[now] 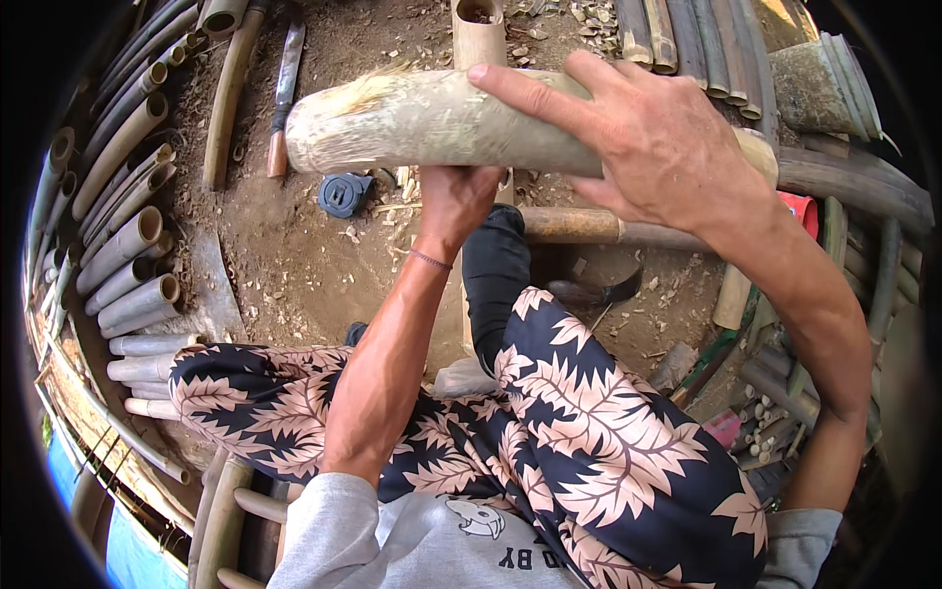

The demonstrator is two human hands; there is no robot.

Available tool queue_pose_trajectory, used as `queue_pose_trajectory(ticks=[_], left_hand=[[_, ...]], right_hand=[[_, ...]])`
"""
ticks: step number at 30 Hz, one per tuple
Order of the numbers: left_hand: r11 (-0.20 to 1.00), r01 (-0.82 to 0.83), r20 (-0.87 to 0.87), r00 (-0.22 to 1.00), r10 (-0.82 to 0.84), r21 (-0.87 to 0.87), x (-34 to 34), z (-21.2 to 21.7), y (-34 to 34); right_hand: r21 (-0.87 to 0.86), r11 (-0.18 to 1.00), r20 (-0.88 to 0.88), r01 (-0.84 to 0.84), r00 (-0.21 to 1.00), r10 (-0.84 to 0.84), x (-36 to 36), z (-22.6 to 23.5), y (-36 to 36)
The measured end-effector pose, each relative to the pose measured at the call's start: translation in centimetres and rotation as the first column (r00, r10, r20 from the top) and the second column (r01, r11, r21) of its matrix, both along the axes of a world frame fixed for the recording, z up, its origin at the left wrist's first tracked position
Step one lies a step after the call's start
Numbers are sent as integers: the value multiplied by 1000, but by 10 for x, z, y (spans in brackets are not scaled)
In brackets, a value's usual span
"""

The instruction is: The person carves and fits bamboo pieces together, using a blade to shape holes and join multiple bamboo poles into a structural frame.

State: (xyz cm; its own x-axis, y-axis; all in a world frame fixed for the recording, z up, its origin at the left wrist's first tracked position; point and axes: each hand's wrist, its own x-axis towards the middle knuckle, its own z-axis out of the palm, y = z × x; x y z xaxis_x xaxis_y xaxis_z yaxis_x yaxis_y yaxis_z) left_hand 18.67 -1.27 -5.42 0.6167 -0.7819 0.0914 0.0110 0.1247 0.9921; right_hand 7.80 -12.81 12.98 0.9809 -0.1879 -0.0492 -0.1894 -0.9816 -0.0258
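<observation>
A thick, pale bamboo tube (412,128) lies crosswise in front of me, raised above the dirt floor. Loose fibres fray from its scraped surface near the left end. From below, my left hand (459,201) grips the tube around its middle; most of those fingers are hidden behind it. My right hand (643,142) clasps the right part from above, with the index finger stretched along the top and the thumb on the near side. Beyond the tube's left end lies a long knife (285,83) with a wooden handle.
Cut bamboo tubes (128,245) line the left side, and darker ones (706,44) lie at the far right. A tape measure (343,194), a curved blade (620,287) and a bamboo pole (579,226) are below the raised tube. A bucket (819,88) stands at right.
</observation>
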Motion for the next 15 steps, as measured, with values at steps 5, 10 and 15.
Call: queue_pose_trajectory(ticks=[5, 10, 15], left_hand=[[915, 181, 73, 973, -220, 360, 20, -1, 1], [969, 243, 576, 797, -181, -32, 19, 3, -21], [724, 502, 108, 782, -613, 473, 26, 14, -28]], right_hand=[[262, 964, 269, 38, 957, -110, -14, 3, -2], [368, 894, -13, 255, 963, -270, -43, -17, 2], [484, 869, 419, 101, 846, -331, -53, -20, 9]])
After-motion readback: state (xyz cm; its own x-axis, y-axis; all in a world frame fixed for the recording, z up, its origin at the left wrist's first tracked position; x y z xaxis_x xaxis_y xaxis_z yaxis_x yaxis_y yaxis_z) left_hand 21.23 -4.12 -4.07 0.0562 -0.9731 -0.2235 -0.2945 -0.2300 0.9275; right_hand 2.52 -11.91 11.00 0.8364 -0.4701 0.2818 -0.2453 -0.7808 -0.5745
